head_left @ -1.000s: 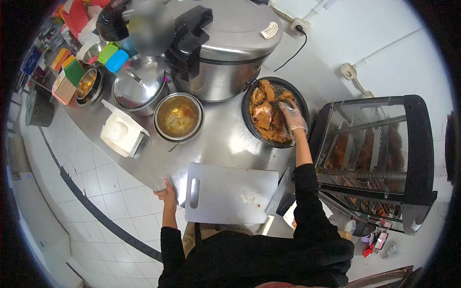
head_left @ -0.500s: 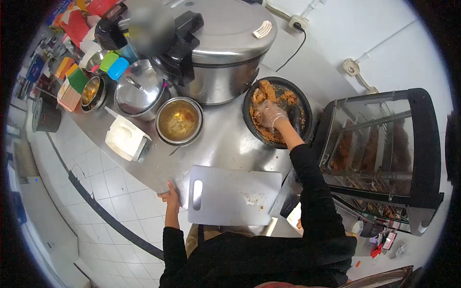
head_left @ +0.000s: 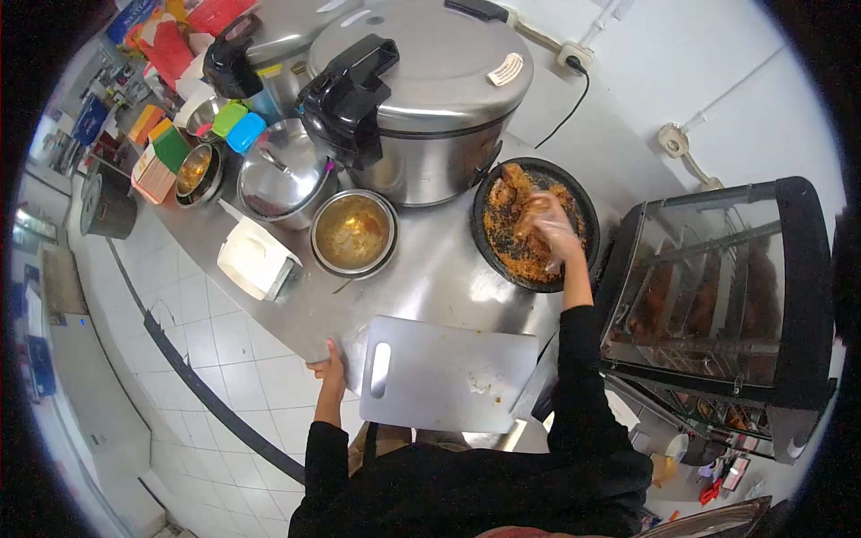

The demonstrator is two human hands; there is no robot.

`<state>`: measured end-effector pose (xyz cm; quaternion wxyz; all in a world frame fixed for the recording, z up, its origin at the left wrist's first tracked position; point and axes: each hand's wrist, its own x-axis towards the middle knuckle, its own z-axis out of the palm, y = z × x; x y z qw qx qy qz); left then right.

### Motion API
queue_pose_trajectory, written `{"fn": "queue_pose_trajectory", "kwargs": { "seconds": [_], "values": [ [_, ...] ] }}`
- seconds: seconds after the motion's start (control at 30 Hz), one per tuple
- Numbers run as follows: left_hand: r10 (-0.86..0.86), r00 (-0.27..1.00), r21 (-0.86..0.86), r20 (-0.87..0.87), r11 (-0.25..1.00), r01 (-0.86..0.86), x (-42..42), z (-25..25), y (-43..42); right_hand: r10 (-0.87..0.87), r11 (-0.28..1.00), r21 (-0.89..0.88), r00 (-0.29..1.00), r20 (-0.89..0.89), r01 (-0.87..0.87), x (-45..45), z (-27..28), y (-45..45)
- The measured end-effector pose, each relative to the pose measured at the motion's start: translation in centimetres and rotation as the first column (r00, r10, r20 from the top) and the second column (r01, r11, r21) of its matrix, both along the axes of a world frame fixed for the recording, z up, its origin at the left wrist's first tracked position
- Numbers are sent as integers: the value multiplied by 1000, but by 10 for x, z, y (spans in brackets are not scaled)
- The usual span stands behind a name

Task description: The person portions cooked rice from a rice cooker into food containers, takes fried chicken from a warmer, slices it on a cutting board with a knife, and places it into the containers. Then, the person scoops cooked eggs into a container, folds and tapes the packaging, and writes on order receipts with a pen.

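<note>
My right hand (head_left: 556,235), in a clear plastic glove, is over the black round dish (head_left: 587,211) at the right of the steel table. Its fingers are closed on a brown piece of coated food (head_left: 535,215). Orange-brown crumbs (head_left: 529,264) cover much of the dish, and another brown piece (head_left: 511,182) lies at its upper left. My left hand (head_left: 330,365) rests at the table's front edge with the thumb and fingers apart, holding nothing. Between my arms lies a white cutting board (head_left: 439,372) with a few crumbs on it.
A large steel cooker (head_left: 413,161) stands behind a steel bowl of yellowish liquid (head_left: 354,233). Left of these are a lidded pot (head_left: 282,170) and an open white box (head_left: 256,257). At the right stands a glass display case (head_left: 708,296) with food inside.
My right hand has lifted a brown piece and moved toward the middle of the dish. My left hand has stayed at the table edge. The whole view has shifted slightly.
</note>
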<state>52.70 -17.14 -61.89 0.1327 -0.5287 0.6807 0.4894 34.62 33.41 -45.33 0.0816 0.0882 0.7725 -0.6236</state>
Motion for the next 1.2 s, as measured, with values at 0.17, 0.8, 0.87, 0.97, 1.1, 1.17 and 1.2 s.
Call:
{"fn": "queue_pose_trajectory", "kwargs": {
  "seconds": [0.17,0.8,0.87,0.97,1.1,1.17,1.2],
  "values": [
    [46,999,37,-7,998,-46,-5,7,3,-320,460,-888,930,-179,-13,47,5,-22],
    [-588,782,682,-206,487,545,-70,57,-196,71,531,-815,946,315,232,69,55,-445],
    [-490,831,528,-264,648,549,-92,69,-248,59,654,-720,934,352,230,53,46,-489],
    [-265,911,489,-316,777,396,-125,79,-307,-60,774,-620,990,128,128,13,9,-543],
    [-203,893,361,-402,861,358,-161,90,-352,146,916,398,970,-195,-58,-26,-63,-599],
    [-215,884,300,-415,885,356,-183,98,-355,207,541,841,970,-127,-5,-26,-80,-612],
    [-263,867,243,-424,889,389,-194,100,-356,157,504,858,967,-199,95,-23,-96,-619]
  ]
}}
